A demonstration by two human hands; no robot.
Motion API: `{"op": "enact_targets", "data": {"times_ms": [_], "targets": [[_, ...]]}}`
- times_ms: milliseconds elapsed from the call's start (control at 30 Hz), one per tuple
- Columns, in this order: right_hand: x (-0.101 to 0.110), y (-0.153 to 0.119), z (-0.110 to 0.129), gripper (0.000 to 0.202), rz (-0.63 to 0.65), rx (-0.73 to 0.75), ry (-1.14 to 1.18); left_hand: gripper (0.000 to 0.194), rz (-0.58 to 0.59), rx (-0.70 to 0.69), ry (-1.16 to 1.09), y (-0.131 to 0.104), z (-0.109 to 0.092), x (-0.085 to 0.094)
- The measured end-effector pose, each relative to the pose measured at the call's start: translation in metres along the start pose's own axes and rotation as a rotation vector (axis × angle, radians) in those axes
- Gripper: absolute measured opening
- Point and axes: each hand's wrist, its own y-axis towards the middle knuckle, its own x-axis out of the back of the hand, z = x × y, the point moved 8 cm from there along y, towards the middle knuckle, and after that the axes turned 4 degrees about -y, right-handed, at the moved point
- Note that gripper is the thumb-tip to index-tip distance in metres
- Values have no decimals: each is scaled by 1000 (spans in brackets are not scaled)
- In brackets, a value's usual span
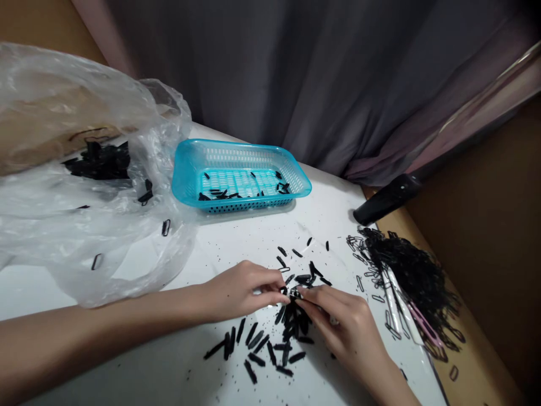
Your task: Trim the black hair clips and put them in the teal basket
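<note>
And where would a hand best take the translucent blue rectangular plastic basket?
Probably the basket's flared rim at the right end, approached from the right: it juts outward there, while the crumpled clear plastic bag crowds the left end.

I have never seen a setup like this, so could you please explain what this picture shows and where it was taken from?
There is no machine here: a person works with a bare left hand and right hand. The single picture comes from a camera worn on the head, looking forward and down. On the white table, small black pieces lie around the hands. Beyond them is a blue basket with similar pieces inside. A clear plastic bag spreads at the left; a dark heap of loop-like bits lies at the right. The fingertips of both hands come together and seem to pinch something dark, too small to make out.
</note>
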Motion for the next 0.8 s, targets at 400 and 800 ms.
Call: {"op": "enact_targets", "data": {"times_ms": [400, 800], "targets": [[0, -2, -1, 14, 7, -8, -5, 19, -2, -20, 7, 0, -3, 0], [5, -1, -5, 16, 25, 2, -28, 17, -10, -48, 25, 0, -2, 0]]}}
